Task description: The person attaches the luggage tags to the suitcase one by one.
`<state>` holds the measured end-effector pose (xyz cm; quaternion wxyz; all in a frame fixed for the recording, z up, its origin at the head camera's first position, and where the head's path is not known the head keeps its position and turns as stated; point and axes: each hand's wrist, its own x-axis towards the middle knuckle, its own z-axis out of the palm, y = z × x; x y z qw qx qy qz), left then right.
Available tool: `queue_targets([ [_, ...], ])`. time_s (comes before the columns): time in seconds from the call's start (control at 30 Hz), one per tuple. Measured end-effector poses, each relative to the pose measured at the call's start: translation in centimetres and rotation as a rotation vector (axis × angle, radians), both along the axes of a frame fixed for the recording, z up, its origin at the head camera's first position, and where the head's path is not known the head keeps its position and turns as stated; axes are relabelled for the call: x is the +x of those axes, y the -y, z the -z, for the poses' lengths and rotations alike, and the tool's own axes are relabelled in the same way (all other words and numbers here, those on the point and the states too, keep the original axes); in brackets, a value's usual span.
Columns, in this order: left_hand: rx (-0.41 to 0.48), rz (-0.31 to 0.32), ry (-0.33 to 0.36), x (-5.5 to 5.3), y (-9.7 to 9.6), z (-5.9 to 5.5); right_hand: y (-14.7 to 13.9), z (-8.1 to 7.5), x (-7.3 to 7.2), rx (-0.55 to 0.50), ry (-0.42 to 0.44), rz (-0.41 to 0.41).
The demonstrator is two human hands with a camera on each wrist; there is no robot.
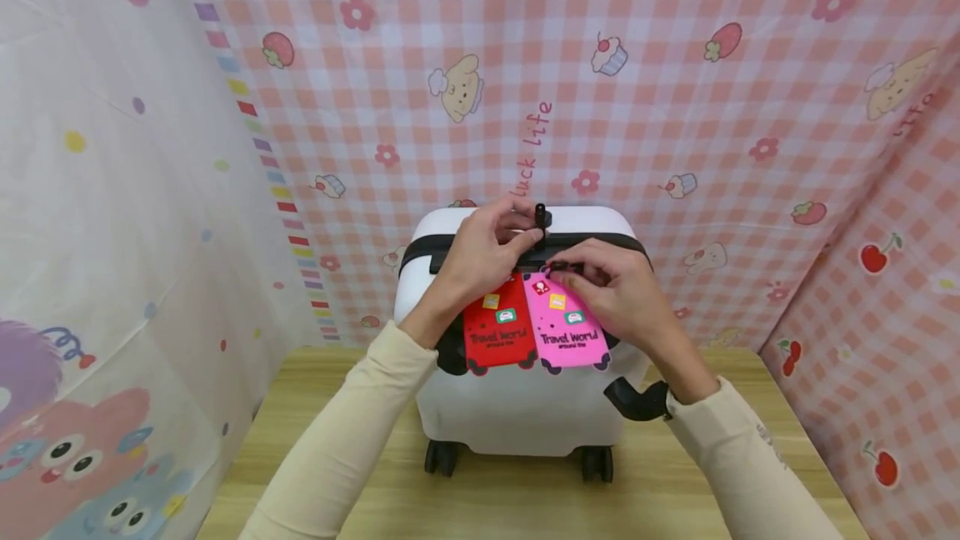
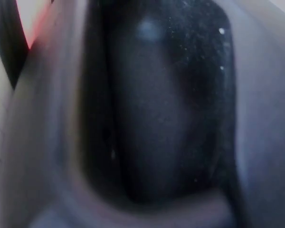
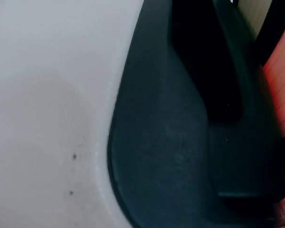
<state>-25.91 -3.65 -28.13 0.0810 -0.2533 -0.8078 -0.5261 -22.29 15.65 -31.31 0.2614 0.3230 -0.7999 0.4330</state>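
Note:
A white suitcase [image 1: 517,415] stands upright, with a red luggage tag [image 1: 498,344] and a pink luggage tag [image 1: 573,344] side by side over its front. My left hand [image 1: 483,248] pinches a black strap [image 1: 540,215] that sticks up at the suitcase's top. My right hand [image 1: 618,286] pinches another black strap [image 1: 564,266] at the pink tag's upper end. Fingers partly hide both straps, so how they run cannot be told. The left wrist view is filled by a blurred dark recess [image 2: 152,114]. In the right wrist view, a black handle [image 3: 247,161] borders the white shell.
The suitcase's black wheels [image 1: 597,463] rest on a wooden tabletop [image 1: 690,473]. A pink checked curtain [image 1: 637,132] hangs close behind, and a white patterned curtain [image 1: 150,215] hangs at the left. A black wrist camera mount [image 1: 637,400] juts out beside the right cuff.

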Motion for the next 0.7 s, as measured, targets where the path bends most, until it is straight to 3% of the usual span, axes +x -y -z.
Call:
queue_targets([
  [0.2, 0.007, 0.049, 0.045, 0.16, 0.23, 0.10, 0.16, 0.08, 0.31, -0.015, 0.053, 0.039],
  [0.4, 0.019, 0.055, 0.001, 0.05, 0.18, 0.14, -0.04, -0.06, 0.36, -0.009, 0.107, 0.052],
  [0.7, 0.015, 0.016, -0.059, -0.02, 0.21, 0.28, 0.11, -0.31, 0.48, -0.037, 0.161, 0.035],
])
